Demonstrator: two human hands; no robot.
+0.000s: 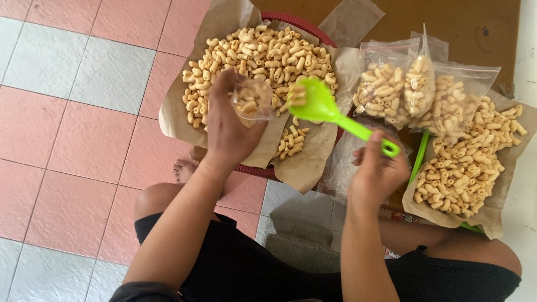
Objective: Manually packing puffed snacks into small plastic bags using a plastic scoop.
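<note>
- Left hand [226, 131] is pinching a small clear plastic bag [253, 99] by its mouth, grip closed on the bag's edge, holding it open above the left pile of macaroni snacks [260, 56]. The bag already has a few pieces in it, far as I can tell.
- That pile sits on brown paper [184, 112] in a red-rimmed basket [299, 22] on the tiled floor [72, 112].
- Green plastic scoop [313, 100] sits at about 3 o'clock from the bag, just beside its mouth, with a small load of snacks in the bowl.
- Right hand [376, 170] has its grip clenched round the end of the scoop's handle, which runs off toward 4 o'clock from the bowl.
- My take on doing this bit well: keep the bag mouth wide and tilted toward the scoop, bring the scoop lip right over the opening, tip slowly. Anything that misses lands back on the paper, so staying over the pile is smart.
- Over at 3 o'clock from the scoop, filled bags [417, 92] lean together, next to a second pile [467, 162] on more brown paper.
</note>
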